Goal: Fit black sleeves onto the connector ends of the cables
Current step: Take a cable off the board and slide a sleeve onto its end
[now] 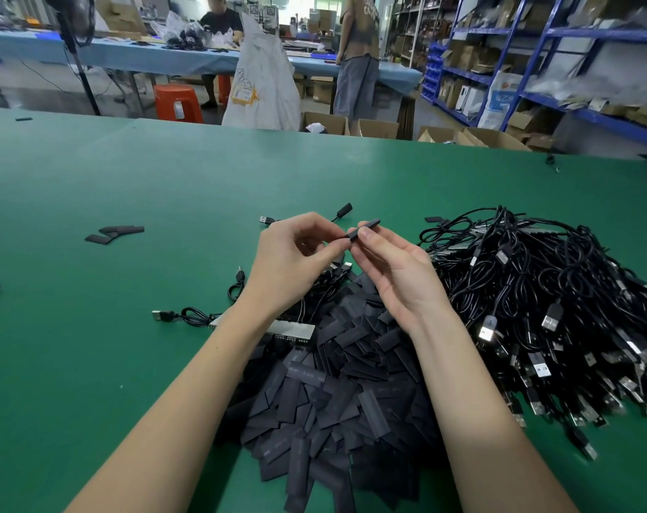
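Both hands are raised over the green table (129,179). My right hand (392,270) pinches a flat black sleeve (366,228) between thumb and fingers; the sleeve points up and to the right. My left hand (296,261) pinches the sleeve's near end, fingertips meeting those of the right hand. A cable (342,212) with a sleeved end trails behind the hands. Whether a connector sits inside the held sleeve is hidden. A heap of loose black sleeves (344,383) lies under my forearms. A big pile of black USB cables (548,309) lies to the right.
A few finished or loose cables (188,316) lie left of the sleeve heap, and stray sleeves (114,232) sit further left. Cardboard boxes (377,127) stand past the table's far edge. Two people are at a blue table (148,57) behind; blue shelving (536,61) at right.
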Demonstrator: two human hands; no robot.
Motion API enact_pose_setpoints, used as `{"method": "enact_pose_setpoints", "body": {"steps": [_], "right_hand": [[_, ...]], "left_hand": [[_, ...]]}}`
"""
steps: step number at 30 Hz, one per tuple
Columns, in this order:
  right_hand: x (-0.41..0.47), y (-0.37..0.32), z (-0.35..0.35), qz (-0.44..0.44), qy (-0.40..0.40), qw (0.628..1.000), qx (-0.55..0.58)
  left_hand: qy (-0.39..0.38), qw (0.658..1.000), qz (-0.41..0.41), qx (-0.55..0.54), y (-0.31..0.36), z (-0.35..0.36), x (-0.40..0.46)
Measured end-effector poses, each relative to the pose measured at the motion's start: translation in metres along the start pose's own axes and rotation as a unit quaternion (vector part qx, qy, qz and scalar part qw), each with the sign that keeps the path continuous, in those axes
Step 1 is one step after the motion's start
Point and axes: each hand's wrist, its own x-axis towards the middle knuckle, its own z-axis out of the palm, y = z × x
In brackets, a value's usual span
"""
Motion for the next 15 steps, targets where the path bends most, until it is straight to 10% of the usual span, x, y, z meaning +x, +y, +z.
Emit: {"method": "enact_pose_setpoints", "body": {"steps": [15], "right_hand": [[-0.0021, 0.0022, 0.0016, 0.008, 0.02, 1.0, 0.006]], "left_hand": [[0.02, 0.999, 0.018, 0.046, -0.0006, 0.0012, 0.0002]]}}
